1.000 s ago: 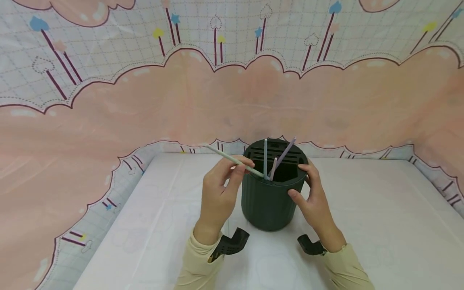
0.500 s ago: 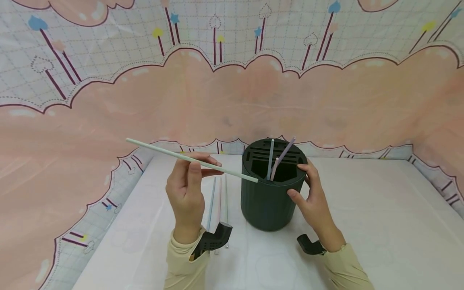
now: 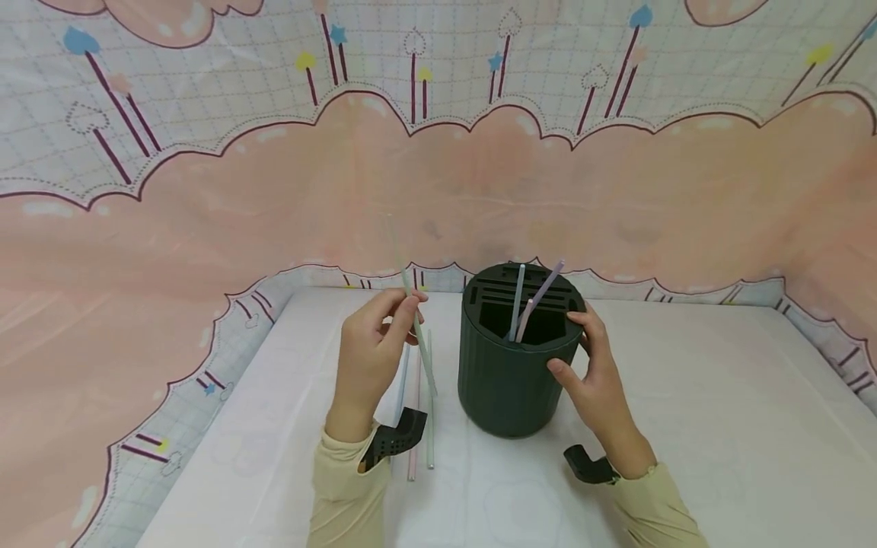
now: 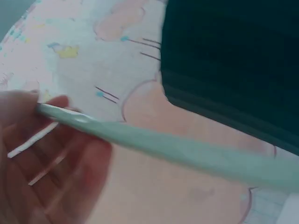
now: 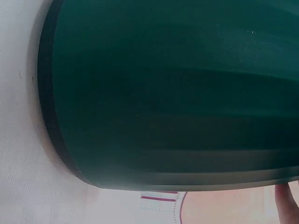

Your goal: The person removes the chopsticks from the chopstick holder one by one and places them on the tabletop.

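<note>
My left hand [image 3: 370, 339] pinches a pale green straw [image 3: 425, 358] between thumb and fingers, left of a dark green utensil holder [image 3: 510, 392]. The straw stands steeply, its lower end beside the holder's wall; in the left wrist view the straw [image 4: 187, 149] slants across below the holder [image 4: 229, 60]. With thumb in front and fingers at the rim, my right hand [image 3: 599, 380] grips the holder's right side. Out of the holder's large opening lean a blue straw [image 3: 518, 301], a purple straw [image 3: 550, 280] and a short pink straw [image 3: 524, 321].
Beside the left wrist, a blue straw [image 3: 402, 380], a pink straw [image 3: 414, 434] and a green straw [image 3: 430, 438] lie on the white table [image 3: 712, 411], partly hidden by the hand and wrist camera. A patterned cloth [image 3: 438, 198] hangs behind the table.
The left hand has drawn the green straw leftward from the holder's rim, then turned it from a shallow slant to nearly upright. The right hand keeps its grip on the holder.
</note>
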`<move>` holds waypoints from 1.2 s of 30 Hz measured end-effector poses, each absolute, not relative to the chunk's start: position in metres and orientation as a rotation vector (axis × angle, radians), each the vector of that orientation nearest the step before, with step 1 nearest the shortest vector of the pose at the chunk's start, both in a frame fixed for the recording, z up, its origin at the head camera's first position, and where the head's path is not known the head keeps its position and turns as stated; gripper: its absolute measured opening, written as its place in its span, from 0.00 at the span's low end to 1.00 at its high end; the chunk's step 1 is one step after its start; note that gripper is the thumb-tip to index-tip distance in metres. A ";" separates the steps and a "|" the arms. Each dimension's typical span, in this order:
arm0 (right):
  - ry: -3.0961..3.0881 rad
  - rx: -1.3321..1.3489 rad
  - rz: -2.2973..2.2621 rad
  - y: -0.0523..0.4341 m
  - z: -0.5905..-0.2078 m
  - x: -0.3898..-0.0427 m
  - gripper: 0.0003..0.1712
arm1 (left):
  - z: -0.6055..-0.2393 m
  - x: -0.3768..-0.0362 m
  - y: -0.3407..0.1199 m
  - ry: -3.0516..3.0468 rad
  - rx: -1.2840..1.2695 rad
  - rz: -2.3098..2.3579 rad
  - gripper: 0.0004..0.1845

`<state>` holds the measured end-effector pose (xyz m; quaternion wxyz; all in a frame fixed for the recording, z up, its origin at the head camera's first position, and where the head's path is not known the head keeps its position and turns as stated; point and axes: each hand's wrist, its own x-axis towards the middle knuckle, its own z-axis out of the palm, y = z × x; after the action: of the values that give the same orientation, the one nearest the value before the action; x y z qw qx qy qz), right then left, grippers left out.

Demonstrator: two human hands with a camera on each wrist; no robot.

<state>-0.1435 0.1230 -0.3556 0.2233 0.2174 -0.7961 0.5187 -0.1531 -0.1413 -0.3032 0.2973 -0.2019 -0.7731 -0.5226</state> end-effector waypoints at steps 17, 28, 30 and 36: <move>-2.178 0.618 1.453 0.122 -0.356 -0.144 0.34 | -0.365 -0.192 -0.154 -2.673 -0.115 -0.929 0.11; -2.194 0.601 1.439 0.122 -0.355 -0.143 0.34 | -0.379 -0.197 -0.168 -2.920 0.171 -0.977 0.15; -2.196 0.599 1.439 0.122 -0.355 -0.143 0.34 | -0.384 -0.200 -0.169 -2.941 0.187 -0.972 0.15; -2.197 0.595 1.445 0.122 -0.356 -0.144 0.34 | -0.398 -0.202 -0.166 -3.023 0.217 -0.961 0.14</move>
<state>-0.1439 0.1219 -0.3556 0.2212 0.2152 -0.7947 0.5227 -0.2024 -0.1658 -0.3984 -0.0190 0.0682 -0.9506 -0.3023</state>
